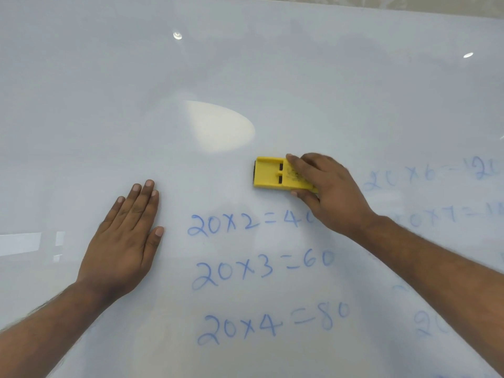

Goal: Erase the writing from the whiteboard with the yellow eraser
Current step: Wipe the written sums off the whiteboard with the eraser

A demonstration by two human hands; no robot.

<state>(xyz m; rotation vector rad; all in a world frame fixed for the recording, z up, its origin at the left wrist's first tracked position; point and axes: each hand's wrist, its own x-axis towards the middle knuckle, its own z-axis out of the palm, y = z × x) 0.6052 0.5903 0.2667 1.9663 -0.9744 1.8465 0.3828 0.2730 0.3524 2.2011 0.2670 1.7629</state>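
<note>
The whiteboard [109, 91] fills nearly the whole view. My right hand [330, 192] grips the right end of the yellow eraser [268, 174], which lies flat on the board above the blue writing [251, 268]. Three sums show in the middle: 20x2=40, 20x3=60, 20x4=80. My right hand hides the end of the first line. Fainter blue sums [431, 178] run off the right edge. My left hand [125, 241] rests flat on the board to the left of the writing, fingers together, holding nothing.
Bright light reflections [218, 126] sit on the glossy board above the eraser. The board's top edge [381, 8] runs along the top right, with a beige wall behind it. My right forearm [436, 282] crosses the lower right over some writing.
</note>
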